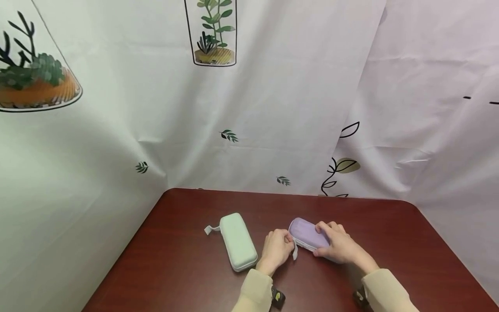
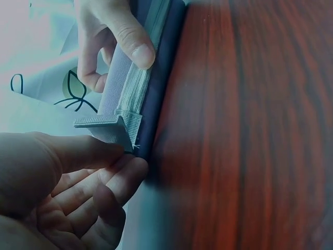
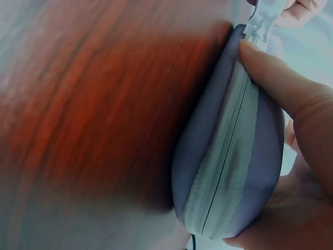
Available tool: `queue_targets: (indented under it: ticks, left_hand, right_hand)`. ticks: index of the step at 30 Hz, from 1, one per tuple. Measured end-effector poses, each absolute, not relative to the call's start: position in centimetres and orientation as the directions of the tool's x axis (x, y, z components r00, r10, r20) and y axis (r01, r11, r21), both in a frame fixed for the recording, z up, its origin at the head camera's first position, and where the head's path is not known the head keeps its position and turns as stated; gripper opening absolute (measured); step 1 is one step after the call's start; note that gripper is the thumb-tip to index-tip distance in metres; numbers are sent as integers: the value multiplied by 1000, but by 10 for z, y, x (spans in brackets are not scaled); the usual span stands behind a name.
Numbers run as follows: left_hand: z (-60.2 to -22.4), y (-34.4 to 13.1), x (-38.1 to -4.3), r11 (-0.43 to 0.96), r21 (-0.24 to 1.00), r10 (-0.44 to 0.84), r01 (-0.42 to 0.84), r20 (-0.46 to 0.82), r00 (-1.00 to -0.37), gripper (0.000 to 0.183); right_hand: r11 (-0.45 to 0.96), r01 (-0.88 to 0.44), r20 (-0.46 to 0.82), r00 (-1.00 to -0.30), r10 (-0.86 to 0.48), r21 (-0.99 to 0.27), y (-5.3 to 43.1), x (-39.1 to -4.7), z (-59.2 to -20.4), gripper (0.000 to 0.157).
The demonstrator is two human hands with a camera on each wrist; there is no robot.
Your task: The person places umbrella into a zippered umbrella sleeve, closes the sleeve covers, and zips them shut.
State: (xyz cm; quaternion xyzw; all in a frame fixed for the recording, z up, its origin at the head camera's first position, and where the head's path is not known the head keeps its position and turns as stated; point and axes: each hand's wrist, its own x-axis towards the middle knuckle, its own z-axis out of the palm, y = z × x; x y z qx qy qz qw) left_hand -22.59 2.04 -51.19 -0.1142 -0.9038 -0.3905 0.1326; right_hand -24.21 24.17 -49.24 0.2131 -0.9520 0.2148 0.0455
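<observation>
A purple zip case [image 1: 306, 233] lies on the table, its grey zipper [image 3: 229, 151] running closed along the side facing me. My right hand [image 1: 338, 243] grips it from above, thumb on the zipper side and fingers over the far side. At the case's left end, my left hand [image 1: 277, 246] pinches the zipper pull between thumb and index finger. The grey fabric tab [image 2: 106, 127] sticks out just beside those fingertips, which partly hide the slider. Left of that hand, a mint green zip case [image 1: 238, 242] lies untouched.
A grey loop tab [image 1: 212, 229] sticks out from the mint case's upper left. The reddish-brown table [image 1: 187, 277] has rounded far corners. White curtains [image 1: 273, 108] with plant prints hang behind it and at the sides.
</observation>
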Motion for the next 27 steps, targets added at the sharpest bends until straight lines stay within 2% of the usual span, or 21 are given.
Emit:
queue_targets:
  ticks: [8,16,20,27]
  left_hand:
    - [-514,25,-223,692,653,88,309,348,-933,17]
    - [-516,21,-224,634,721,92,280,289,-953,9]
    - [-513,18,-222,640,722,112,263,250,-962,4]
    - [-500,13,-220,658,712,96,247,246,-965,7]
  right_hand:
    - [823,-391,180,-921,-347,-412,242,-238,-496,57]
    - [834,-347,190,-937,-292,-429,237,-234,-499,58]
    - [850,-284,184,-957,-224,-444,231,-230,-500,59]
    - [861,-174,174,-980,-101,-477,216,-217,-500,62]
